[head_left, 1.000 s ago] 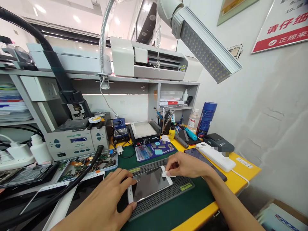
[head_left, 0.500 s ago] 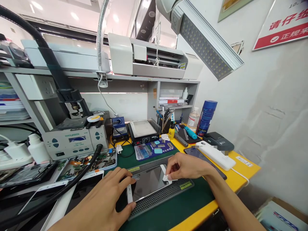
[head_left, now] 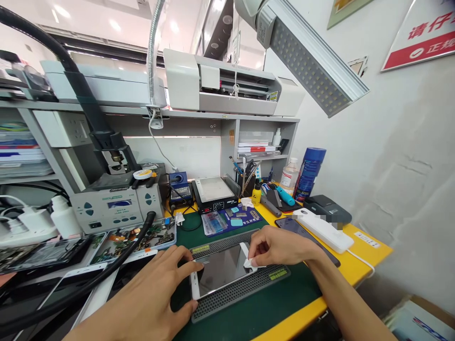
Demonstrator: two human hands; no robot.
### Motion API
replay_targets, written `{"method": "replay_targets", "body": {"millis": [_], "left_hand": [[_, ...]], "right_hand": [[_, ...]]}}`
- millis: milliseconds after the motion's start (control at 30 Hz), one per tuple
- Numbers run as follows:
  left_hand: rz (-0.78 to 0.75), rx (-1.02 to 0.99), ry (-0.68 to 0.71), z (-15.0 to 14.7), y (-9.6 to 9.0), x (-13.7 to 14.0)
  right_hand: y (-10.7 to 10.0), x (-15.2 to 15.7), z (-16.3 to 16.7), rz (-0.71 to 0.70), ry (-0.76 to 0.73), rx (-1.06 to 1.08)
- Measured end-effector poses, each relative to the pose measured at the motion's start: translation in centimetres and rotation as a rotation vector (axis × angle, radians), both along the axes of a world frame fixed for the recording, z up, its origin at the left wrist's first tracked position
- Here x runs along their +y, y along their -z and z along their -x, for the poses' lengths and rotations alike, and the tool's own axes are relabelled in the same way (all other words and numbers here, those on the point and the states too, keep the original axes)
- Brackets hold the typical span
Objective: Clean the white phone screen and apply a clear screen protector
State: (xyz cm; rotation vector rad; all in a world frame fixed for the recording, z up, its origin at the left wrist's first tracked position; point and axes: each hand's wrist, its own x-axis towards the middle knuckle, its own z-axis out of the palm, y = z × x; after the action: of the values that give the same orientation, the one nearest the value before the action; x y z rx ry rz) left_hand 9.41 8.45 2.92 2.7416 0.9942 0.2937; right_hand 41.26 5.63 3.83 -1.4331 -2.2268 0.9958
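Observation:
A white-framed smartphone (head_left: 221,272) lies face up on a grey perforated pad (head_left: 227,299), its dark screen reflecting light. My left hand (head_left: 165,286) grips the phone's left end, fingers at the far corner and thumb at the near one. At the opposite end, my right hand (head_left: 273,247) is closed in a pinch on a small white wipe (head_left: 249,264), pressed to the phone's white right border. Part of the wipe is hidden under the fingertips.
Left of the pad are a tray of circuit boards (head_left: 133,239), a black hose (head_left: 137,251) and other phone parts. A flat heating plate (head_left: 215,192) stands behind. Rightward lie a dark phone (head_left: 305,239) and a white power bank (head_left: 323,229). An LED lamp (head_left: 313,61) hangs overhead.
The whole view has shifted slightly, so everything sits a little further right. Both hands keep their places on the phone, and the wipe stays at its right end.

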Motion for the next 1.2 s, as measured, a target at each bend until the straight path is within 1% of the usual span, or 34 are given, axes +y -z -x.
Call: {"method": "replay_targets", "body": {"millis": [100, 233, 333, 500, 667, 733, 1000, 1200], "left_hand": [[0.058, 0.035, 0.035, 0.2, -0.5, 0.2], [0.072, 0.056, 0.032, 0.2, -0.8, 0.2], [0.081, 0.061, 0.036, 0.1, -0.9, 0.2], [0.075, 0.064, 0.036, 0.1, -0.9, 0.3], [0.052, 0.055, 0.046, 0.3, -0.6, 0.5], [0.046, 0.053, 0.047, 0.3, -0.5, 0.5], [0.028, 0.035, 0.03, 0.3, -0.3, 0.2], [-0.048, -0.042, 0.007, 0.0, 0.4, 0.1]], "right_hand": [[0.0, -0.1, 0.0, 0.014, -0.016, 0.0], [0.0, -0.1, 0.0, 0.03, -0.026, -0.006], [0.0, 0.0, 0.0, 0.021, 0.001, -0.011], [-0.1, 0.3, 0.5, -0.036, 0.088, -0.035], [0.2, 0.6, 1.0, -0.142, 0.241, -0.087], [0.3, 0.7, 1.1, -0.181, 0.265, -0.097], [0.5, 0.8, 1.5, -0.232, 0.26, -0.102], [1.1, 1.1, 1.2, -0.252, 0.253, -0.086]]}}
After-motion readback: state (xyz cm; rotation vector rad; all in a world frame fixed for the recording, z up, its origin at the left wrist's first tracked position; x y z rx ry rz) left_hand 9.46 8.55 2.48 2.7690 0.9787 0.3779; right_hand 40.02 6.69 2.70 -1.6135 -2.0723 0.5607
